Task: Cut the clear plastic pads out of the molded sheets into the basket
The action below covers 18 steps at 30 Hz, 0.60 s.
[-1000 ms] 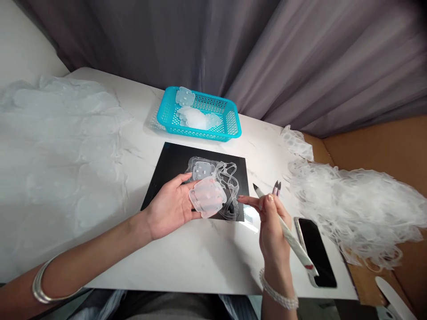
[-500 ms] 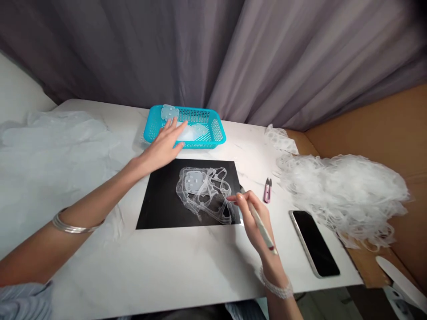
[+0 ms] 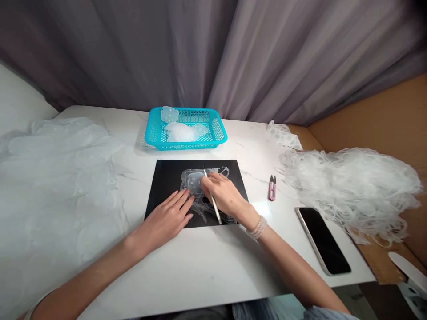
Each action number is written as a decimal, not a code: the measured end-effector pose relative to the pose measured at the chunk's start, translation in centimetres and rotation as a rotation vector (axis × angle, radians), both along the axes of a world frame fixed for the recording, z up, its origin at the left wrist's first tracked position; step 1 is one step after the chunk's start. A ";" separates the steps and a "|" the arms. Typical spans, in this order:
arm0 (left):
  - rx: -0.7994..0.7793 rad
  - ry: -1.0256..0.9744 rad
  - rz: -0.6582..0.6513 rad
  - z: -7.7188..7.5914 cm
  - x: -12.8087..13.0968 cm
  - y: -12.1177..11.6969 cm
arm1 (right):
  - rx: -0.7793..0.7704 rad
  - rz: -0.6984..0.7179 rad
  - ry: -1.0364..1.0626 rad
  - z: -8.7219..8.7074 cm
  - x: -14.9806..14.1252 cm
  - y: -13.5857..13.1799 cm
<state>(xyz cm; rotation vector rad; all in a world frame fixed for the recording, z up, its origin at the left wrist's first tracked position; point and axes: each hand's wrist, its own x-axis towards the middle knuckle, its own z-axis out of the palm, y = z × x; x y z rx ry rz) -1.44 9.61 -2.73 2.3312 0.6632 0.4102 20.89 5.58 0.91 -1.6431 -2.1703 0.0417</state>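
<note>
On the black mat (image 3: 163, 173) lies a clear, floppy plastic sheet with cut-outs (image 3: 200, 206), with a small translucent panel (image 3: 193, 181) at its upper left. My left hand (image 3: 171, 215) rests flat, fingers stretched, its tips at the lower edge of the panel. Closed around a slim white pen-shaped tool (image 3: 214, 202), my right hand (image 3: 223, 193) is over the panel's right side. A thin dark tip shows at the tool's upper end; its exact kind is unclear. My right hand covers part of the sheet.
Behind the mat stands a blue basket (image 3: 222, 133) holding translucent pieces (image 3: 182, 132). Pink thread snips (image 3: 272, 189) and a phone (image 3: 323, 240) lie to the right, near a heap of clear plastic scraps (image 3: 356, 191). Layered translucent sheets (image 3: 60, 186) cover the left side.
My left hand has come back from over the basket onto the plastic on the mat. My right hand has moved left with the tool, over the panel.
</note>
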 end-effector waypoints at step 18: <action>0.639 0.312 0.020 0.2 4.9 2.4 | 0.140 0.126 0.151 1.2 2.3 -13.9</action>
